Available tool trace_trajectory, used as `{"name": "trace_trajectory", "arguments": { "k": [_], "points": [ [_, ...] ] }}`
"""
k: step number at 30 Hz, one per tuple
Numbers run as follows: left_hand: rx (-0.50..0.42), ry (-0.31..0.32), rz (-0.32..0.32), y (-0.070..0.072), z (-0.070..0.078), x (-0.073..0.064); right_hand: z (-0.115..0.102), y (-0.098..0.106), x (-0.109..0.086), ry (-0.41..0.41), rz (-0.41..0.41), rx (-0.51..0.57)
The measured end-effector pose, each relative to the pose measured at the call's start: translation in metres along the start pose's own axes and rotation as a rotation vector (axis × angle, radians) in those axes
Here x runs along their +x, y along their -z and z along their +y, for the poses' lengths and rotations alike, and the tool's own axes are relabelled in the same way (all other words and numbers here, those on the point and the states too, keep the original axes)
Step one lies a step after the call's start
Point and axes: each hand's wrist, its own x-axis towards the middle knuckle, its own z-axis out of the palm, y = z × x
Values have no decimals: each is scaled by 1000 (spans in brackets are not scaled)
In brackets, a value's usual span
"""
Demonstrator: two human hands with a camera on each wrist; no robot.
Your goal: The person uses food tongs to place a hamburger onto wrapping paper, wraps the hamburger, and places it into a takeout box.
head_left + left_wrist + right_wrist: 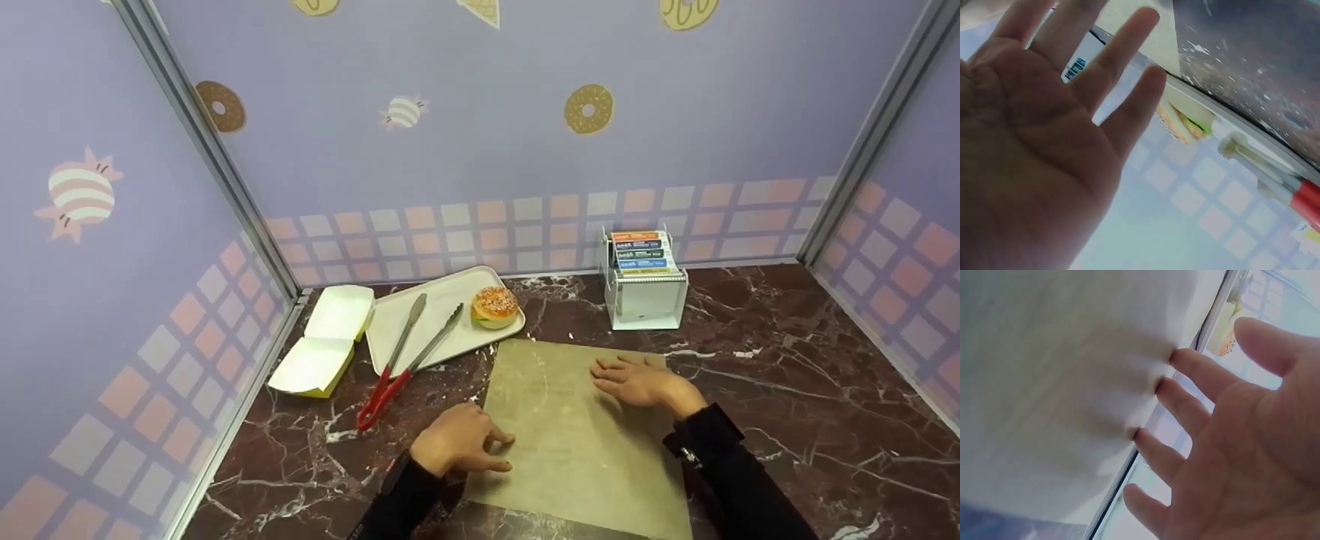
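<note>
A sheet of tan wrapping paper (555,420) lies flat on the dark marbled table in front of me. My right hand (637,382) is over its upper right part with fingers spread; in the right wrist view three fingertips (1141,436) meet the paper's surface. By the paper's left edge is my left hand (457,439), its thumb and fingers reaching over that edge. The left wrist view shows the left palm (1033,140) with loosely extended fingers and nothing held.
A cream tray (450,341) at the back left carries a sesame-bun burger (495,307) and red-handled tongs (405,367), whose handles overhang its front. Left of it sits an unfolded burger box (322,341). Behind the paper stands a white rack of colored packets (649,300).
</note>
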Motion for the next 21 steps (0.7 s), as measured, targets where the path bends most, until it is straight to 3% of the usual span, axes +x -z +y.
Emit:
{"name": "trace_trajectory", "arguments": {
  "k": [6,10,14,21],
  "points": [
    [-41,-58,-51,0,4,4,4,5,10,33,-19,2],
    [-11,-99,-20,-1,5,5,8,5,11,115,-20,-43],
    [0,-97,11,-1,3,4,10,5,13,204,-12,-93],
    [-28,-108,-5,0,-1,3,9,0,14,91,2,4]
  ]
}}
